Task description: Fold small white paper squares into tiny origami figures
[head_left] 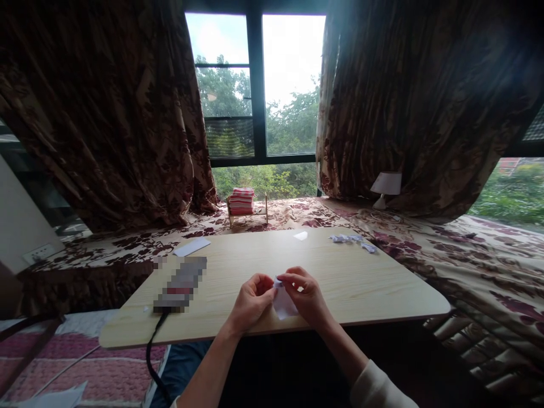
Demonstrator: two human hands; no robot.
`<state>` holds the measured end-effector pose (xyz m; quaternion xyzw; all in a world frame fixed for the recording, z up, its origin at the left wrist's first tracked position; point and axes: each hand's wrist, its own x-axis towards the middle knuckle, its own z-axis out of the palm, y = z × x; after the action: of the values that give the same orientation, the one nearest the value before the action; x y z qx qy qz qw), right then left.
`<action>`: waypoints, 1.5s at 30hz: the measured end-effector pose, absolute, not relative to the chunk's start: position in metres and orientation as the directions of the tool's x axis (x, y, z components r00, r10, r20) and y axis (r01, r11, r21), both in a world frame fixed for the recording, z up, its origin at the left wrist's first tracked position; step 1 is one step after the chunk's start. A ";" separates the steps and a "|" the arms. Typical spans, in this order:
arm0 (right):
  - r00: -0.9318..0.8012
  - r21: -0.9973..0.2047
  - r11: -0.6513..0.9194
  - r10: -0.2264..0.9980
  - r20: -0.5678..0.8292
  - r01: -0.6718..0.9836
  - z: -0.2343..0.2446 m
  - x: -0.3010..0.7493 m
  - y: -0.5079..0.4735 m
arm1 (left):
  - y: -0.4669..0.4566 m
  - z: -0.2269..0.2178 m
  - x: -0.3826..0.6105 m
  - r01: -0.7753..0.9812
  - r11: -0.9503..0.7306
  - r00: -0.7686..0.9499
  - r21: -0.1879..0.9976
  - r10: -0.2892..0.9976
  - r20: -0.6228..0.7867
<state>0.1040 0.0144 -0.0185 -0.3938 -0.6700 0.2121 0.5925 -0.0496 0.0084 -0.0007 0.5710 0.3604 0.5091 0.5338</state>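
Observation:
Between my two hands, near the front edge of the table, is a small sheet of white paper (285,305). My left hand (254,300) pinches its upper left side between thumb and forefinger. On the right, my right hand (305,292) grips the top of the paper, which looks folded or bunched at the fingertips. The lower part of the sheet hangs flat below the fingers. Fine detail of the fold is hidden by the fingertips.
The pale wooden table (246,255) bears a pile of crumpled paper pieces (352,242), a small paper piece (301,235), a white paper stack (192,246) and a blurred device (181,286) with a black cable (152,345). Behind stand a small rack (247,214) and a lamp (386,187).

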 end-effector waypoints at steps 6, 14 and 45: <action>-0.003 -0.720 0.605 0.767 0.642 0.339 -0.020 0.104 0.012 | 0.006 0.002 -0.049 -0.128 -0.166 0.235 0.978 0.953 0.192; -0.044 -0.684 0.614 0.756 0.653 0.395 -0.022 0.105 0.014 | 0.003 0.007 -0.048 -0.111 -0.162 0.208 0.980 0.961 0.183; 0.003 -0.818 0.517 0.845 0.535 0.254 -0.019 0.103 0.014 | 0.007 0.001 -0.049 -0.077 -0.201 0.158 0.976 0.965 0.211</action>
<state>0.1026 0.0138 -0.0193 -0.4182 -0.6572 0.2584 0.5714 -0.0493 0.0066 0.0009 0.5739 0.3869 0.5210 0.4996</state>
